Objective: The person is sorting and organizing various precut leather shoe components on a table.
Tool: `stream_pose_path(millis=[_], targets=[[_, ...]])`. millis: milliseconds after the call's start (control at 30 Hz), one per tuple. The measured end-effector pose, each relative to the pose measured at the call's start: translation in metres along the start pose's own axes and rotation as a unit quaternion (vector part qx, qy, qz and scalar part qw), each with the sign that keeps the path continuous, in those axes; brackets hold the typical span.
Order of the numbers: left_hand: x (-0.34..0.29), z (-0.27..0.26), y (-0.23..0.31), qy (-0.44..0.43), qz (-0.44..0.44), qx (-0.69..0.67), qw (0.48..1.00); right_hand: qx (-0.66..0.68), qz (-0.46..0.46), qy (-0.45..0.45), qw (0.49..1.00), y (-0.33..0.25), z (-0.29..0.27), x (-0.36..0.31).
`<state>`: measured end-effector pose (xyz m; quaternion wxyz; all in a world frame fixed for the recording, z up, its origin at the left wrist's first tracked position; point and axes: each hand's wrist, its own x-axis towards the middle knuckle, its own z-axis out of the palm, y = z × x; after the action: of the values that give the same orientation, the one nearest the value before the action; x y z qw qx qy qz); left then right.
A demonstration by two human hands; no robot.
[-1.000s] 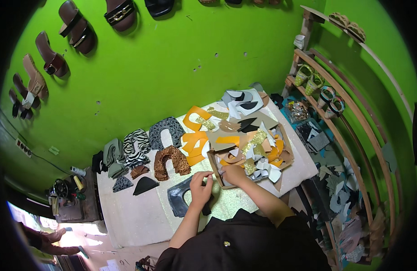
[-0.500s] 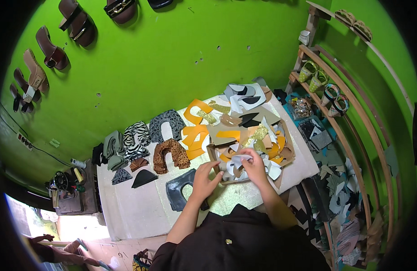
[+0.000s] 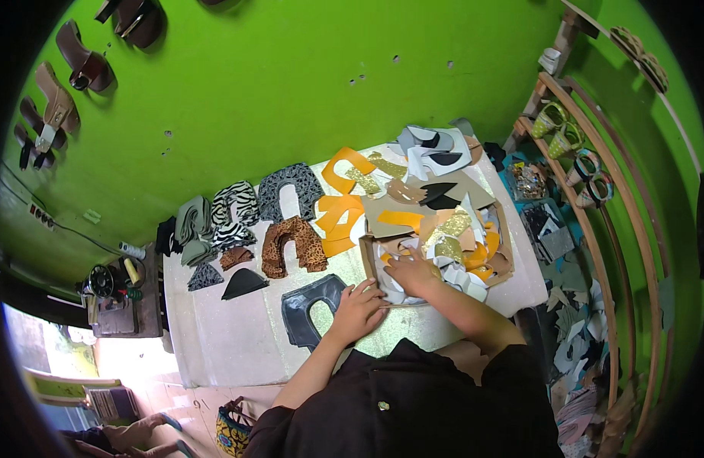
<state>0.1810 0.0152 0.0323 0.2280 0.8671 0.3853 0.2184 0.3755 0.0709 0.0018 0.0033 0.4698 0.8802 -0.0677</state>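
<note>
A cardboard box (image 3: 368, 262) full of cut material scraps stands right of the table's middle. My right hand (image 3: 413, 275) reaches down into its left part, fingers stretched over the white and orange pieces; I see nothing gripped in it. At the box's near left corner rests my left hand (image 3: 358, 311), fingers apart and against the edge. Beside that hand lies a stack of dark grey U-shaped pieces (image 3: 298, 309). Gold glitter strips (image 3: 449, 229) and white pieces (image 3: 462, 281) fill the box's middle and right.
Leopard (image 3: 285, 248), zebra (image 3: 233, 204) and grey patterned (image 3: 289, 191) U-shaped stacks sit at left, orange pieces (image 3: 343, 217) behind the box. Wooden shelves (image 3: 588, 114) with sandals run along the right. A sewing machine (image 3: 101, 284) stands far left. Another person's legs (image 3: 142, 435) show lower left.
My right hand has let go of the pale piece it held above the box and moved down among the scraps. My left hand has settled lower at the box's corner. The view has shifted slightly.
</note>
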Motion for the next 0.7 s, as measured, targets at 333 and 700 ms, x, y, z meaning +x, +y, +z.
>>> stream_pose_path(millis=[333,700], targets=[[-0.004,0.011,-0.007,0.085,0.011,-0.042,0.995,0.162,-0.058,0.197,0.965,0.026,-0.089,-0.024],[-0.007,0.016,-0.007,0.126,0.035,-0.048,0.99,0.124,0.053,-0.093,0.987,0.019,-0.094,-0.043]])
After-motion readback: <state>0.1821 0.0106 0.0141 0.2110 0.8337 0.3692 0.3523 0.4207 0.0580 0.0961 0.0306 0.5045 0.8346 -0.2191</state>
